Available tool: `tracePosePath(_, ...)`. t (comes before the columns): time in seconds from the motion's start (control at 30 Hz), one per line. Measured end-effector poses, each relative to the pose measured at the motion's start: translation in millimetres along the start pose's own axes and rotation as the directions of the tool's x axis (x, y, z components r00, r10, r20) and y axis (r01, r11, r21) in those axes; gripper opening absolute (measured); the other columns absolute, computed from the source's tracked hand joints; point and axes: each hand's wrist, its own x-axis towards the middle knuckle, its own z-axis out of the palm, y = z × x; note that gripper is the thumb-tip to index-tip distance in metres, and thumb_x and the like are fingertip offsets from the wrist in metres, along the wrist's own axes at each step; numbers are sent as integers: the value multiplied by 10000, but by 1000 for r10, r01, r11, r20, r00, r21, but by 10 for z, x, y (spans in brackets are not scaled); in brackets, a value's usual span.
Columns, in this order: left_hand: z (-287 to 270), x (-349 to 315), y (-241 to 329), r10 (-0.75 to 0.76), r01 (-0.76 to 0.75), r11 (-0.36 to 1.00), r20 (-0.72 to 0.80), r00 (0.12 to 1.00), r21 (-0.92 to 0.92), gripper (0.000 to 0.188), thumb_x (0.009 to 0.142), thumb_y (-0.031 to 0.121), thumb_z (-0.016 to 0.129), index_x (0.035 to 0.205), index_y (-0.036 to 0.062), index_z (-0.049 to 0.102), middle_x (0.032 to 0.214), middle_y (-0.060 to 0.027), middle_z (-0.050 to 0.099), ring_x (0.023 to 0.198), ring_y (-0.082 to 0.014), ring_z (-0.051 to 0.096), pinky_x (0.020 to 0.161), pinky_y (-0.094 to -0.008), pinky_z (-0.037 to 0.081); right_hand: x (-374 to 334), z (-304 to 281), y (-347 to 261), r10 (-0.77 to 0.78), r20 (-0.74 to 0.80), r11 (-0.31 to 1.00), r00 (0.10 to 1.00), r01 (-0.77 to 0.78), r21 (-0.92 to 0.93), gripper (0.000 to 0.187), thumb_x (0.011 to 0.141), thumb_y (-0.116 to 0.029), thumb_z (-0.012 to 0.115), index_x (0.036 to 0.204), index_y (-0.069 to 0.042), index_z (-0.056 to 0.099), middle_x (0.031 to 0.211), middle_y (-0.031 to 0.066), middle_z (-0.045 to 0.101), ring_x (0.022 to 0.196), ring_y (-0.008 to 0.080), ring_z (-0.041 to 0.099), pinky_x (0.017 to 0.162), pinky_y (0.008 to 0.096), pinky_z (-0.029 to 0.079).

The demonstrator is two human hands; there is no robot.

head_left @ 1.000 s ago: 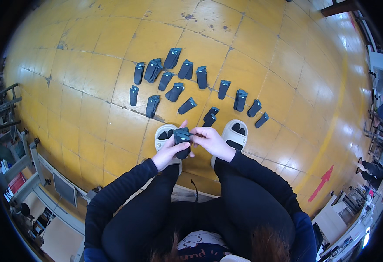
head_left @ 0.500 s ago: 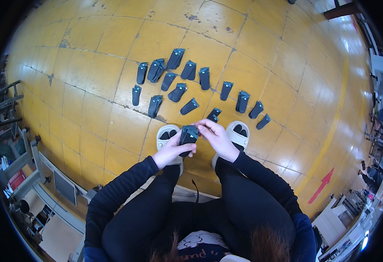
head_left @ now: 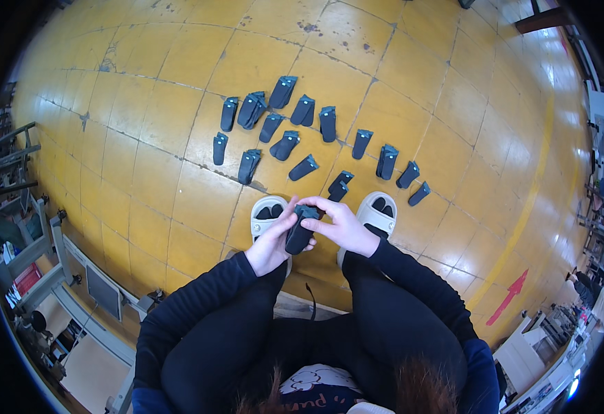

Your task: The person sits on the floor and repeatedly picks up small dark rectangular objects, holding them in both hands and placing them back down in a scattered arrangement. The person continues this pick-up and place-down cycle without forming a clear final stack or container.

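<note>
Head view: just below frame centre, left hand (head_left: 272,243) cradles the dark teal-topped bundle (head_left: 300,238) while right hand (head_left: 340,226) grips its upper right, thumb across the front; hands cover its edges and underside, so layer count can't be made out. Versus 0.5 s ago, right hand has gone from pinching the corner to wrapping the top, and left thumb is off the front. Pale slippers (head_left: 378,219), partly blocked, hold dark-socked toes; similar bundles (head_left: 327,126) lie upper centre, labels too small to make out.
</note>
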Motion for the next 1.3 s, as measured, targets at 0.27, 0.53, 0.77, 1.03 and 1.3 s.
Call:
tracePosePath(0.27, -85, -24, 89, -99, 107, 994, 183, 978, -32, 484, 986, 290, 486, 1396, 92, 322, 1228, -120, 530, 1035, -228, 611, 910, -349, 512, 21, -173, -119, 229, 123, 950, 966, -249, 187, 322, 941, -179, 575, 1219, -17, 569, 1107, 36, 623, 988, 109, 553, 853, 257, 439)
tracePosePath(0.53, -30, 16, 185, 99, -100, 993, 20, 995, 71, 543, 962, 209, 545, 1421, 66, 293, 1218, -88, 519, 1048, -221, 588, 935, -366, 481, 43, -94, -130, -48, -95, 999, 994, 45, -30, 424, 864, -137, 655, 1265, -73, 534, 1052, 57, 582, 849, 141, 553, 760, 266, 441)
tracePosePath(0.77, 121, -14, 186, 194, -195, 976, 20, 981, 100, 495, 971, 206, 521, 1403, 65, 326, 1221, -91, 514, 1053, -208, 579, 930, -367, 484, 13, -103, -210, -135, -153, 987, 979, 119, -108, 403, 824, -97, 690, 1211, -79, 580, 998, 53, 584, 799, 144, 546, 730, 267, 454)
tracePosePath(1.03, 22, 12, 169, 187, -190, 975, 35, 982, 117, 474, 967, 218, 492, 1391, 67, 341, 1228, -83, 513, 1015, -179, 575, 880, -347, 500, 1, -53, -223, -168, -140, 977, 976, 145, -157, 346, 828, -41, 665, 1166, -54, 593, 942, 61, 578, 814, 143, 550, 737, 263, 464)
tracePosePath(1.3, -32, 27, 122, 142, -137, 976, -19, 990, 167, 520, 980, 271, 444, 1432, 68, 284, 1309, -84, 476, 1111, -179, 538, 927, -329, 460, -11, 23, -110, 106, -101, 991, 989, -97, 92, 472, 855, -128, 676, 1281, -43, 493, 1077, 70, 548, 858, 97, 543, 777, 244, 452)
